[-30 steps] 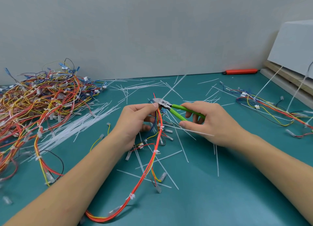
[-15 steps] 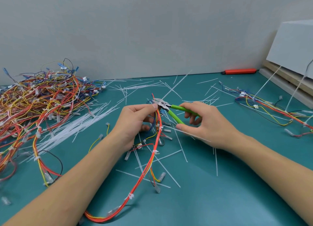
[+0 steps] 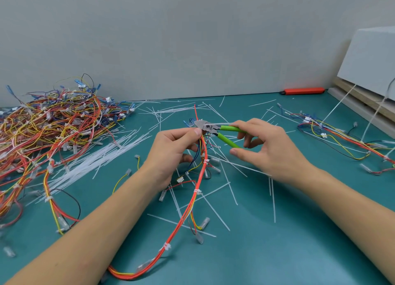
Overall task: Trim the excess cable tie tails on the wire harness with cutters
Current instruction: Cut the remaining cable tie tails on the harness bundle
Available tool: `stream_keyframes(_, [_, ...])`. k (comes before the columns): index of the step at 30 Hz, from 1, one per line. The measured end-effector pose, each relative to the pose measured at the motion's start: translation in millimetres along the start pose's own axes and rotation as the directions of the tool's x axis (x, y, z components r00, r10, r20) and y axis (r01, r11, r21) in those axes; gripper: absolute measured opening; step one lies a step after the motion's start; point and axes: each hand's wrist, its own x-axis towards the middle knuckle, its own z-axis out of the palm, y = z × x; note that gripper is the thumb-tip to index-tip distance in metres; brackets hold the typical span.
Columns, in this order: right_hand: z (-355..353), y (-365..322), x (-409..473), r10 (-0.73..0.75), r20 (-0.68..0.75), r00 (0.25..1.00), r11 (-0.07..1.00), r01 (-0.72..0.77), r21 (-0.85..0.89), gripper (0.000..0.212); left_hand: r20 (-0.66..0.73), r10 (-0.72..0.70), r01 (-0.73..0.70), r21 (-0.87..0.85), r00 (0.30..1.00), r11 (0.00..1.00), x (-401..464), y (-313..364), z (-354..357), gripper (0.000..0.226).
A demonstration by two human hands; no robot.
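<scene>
From the head camera, the left hand (image 3: 173,150) pinches a long bundle of red, orange and yellow wires bound by white cable ties (image 3: 193,201), holding its upper end raised above the teal tabletop (image 3: 277,242) while the rest loops down toward the near edge. The right hand (image 3: 263,148) grips the green-handled metal cutters (image 3: 215,130), handles spread, metal head against the bundle beside the left thumb. Cut white tie tails (image 3: 230,188) litter the tabletop; a tangled heap of coloured wires (image 3: 49,130) lies far left.
</scene>
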Motion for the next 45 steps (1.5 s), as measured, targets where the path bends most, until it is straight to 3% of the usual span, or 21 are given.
stream_keyframes(18, [2.9,-1.1,0.6,-0.019,-0.031,0.999,0.997,0.016,-0.069,0.048,-0.040,0.020,-0.021,-0.008,0.999,1.000,0.2,-1.0,2.0,0.013])
stream_keyframes(21, [2.6,-1.5,0.7,-0.022,-0.032,0.999,0.995,0.019,-0.094,0.047,-0.044,0.020,-0.021,-0.023,0.999,1.000,0.0,0.0,3.1,0.020])
stream_keyframes(27, [1.8,-1.8,-0.4,-0.029,-0.012,1.000,0.989,0.027,-0.145,0.048,-0.142,0.041,-0.029,0.090,0.989,0.996,-0.5,-1.0,8.2,0.030])
stream_keyframes(31, [1.4,-1.4,0.1,-0.029,0.002,1.000,0.986,0.029,-0.163,0.047,-0.145,0.005,0.006,0.075,0.989,0.997,-1.8,-0.3,10.2,0.028])
stream_keyframes(36, [2.1,-0.7,0.0,-0.017,0.000,1.000,0.990,0.017,-0.137,0.046,-0.201,0.071,-0.038,0.165,0.977,0.986,-1.8,1.8,11.6,0.033])
stream_keyframes(45, [4.3,1.1,-0.5,-0.012,0.007,1.000,0.995,0.012,-0.101,0.045,-0.151,-0.110,0.101,-0.064,0.983,0.993,-2.4,4.4,10.7,0.040])
